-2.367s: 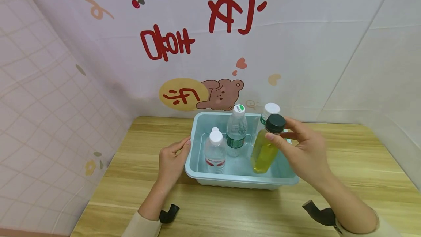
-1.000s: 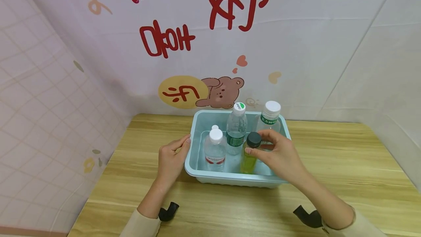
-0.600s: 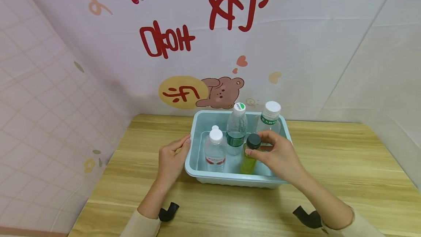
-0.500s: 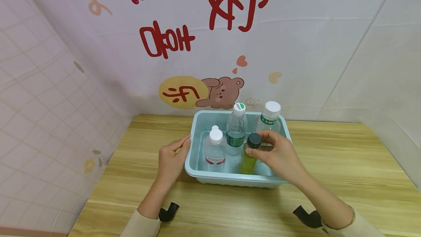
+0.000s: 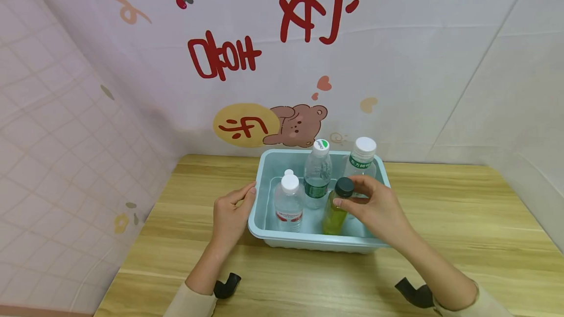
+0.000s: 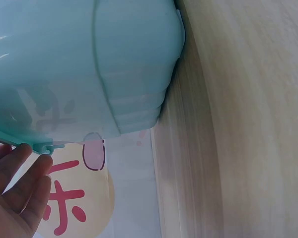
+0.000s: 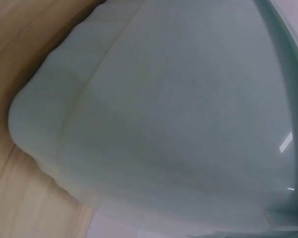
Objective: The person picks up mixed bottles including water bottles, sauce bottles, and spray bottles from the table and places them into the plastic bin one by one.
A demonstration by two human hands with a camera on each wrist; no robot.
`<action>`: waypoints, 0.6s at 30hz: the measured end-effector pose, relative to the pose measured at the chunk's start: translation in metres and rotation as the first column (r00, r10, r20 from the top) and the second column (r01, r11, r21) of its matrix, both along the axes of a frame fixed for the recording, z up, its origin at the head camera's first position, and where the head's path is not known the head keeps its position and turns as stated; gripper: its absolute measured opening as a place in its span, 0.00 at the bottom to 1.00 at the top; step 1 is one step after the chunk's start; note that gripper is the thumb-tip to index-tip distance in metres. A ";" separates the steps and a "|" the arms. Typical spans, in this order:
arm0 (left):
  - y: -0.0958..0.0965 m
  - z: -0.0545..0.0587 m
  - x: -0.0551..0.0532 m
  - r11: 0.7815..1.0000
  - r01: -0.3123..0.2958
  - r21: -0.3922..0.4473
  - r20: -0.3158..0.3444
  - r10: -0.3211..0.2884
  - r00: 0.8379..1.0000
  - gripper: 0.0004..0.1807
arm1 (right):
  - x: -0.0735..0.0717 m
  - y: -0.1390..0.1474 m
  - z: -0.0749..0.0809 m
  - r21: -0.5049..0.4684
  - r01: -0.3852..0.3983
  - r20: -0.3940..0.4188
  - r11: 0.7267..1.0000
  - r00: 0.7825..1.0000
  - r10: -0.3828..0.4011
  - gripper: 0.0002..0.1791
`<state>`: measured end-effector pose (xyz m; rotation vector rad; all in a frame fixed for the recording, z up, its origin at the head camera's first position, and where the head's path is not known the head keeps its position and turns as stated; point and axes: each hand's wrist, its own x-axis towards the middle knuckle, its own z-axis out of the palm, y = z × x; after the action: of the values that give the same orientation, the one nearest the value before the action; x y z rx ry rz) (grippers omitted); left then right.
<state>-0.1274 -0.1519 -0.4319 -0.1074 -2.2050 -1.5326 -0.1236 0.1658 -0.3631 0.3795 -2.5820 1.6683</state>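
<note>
My right hand (image 5: 379, 209) holds a small bottle of yellow-green liquid (image 5: 335, 219) by its neck, thumb and fingers just below the dark cap. The bottle leans slightly to the right inside a light blue plastic basin (image 5: 326, 239). With my left hand (image 5: 231, 214) I grip the basin's left rim; the left wrist view shows fingers (image 6: 27, 183) at the lip. In the basin stand a clear bottle with a red-marked label (image 5: 289, 204), a green-labelled water bottle (image 5: 316, 180) and a wide white-capped bottle (image 5: 364, 153), partly hidden by my right hand.
A small white cap (image 5: 288, 173) shows behind the red-marked bottle. The basin stands on a wood-grain table (image 5: 462, 224) against a printed cloth backdrop (image 5: 418, 87). Black curved wrist pieces (image 5: 227, 286) sit by both sleeves.
Over the past seconds, my right hand has brought the yellow-green bottle leftward and down toward the basin's front middle. Lately its cap has tipped slightly right. My left hand keeps its place on the rim.
</note>
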 end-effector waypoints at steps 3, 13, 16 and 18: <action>0.000 0.000 0.000 1.000 0.009 0.005 0.005 -0.009 1.000 0.11 | 0.002 0.001 0.001 0.002 0.008 0.013 1.000 1.000 -0.008 0.26; -0.005 0.001 0.003 1.000 0.005 -0.008 -0.013 -0.005 1.000 0.11 | 0.007 0.004 0.007 0.013 0.031 -0.038 0.999 0.999 -0.030 0.28; -0.009 0.000 0.005 1.000 0.004 -0.031 -0.046 -0.006 0.999 0.10 | 0.009 0.009 0.010 0.025 0.033 -0.086 0.999 0.996 -0.031 0.25; -0.011 -0.001 0.005 0.999 0.008 -0.049 -0.068 -0.011 0.998 0.10 | 0.010 0.014 0.013 0.030 0.039 -0.130 0.999 0.991 -0.035 0.22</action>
<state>-0.1222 -0.1625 -0.4325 -0.1832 -2.1915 -1.4587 -0.1135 0.1803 -0.3503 0.4231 -2.5096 1.5377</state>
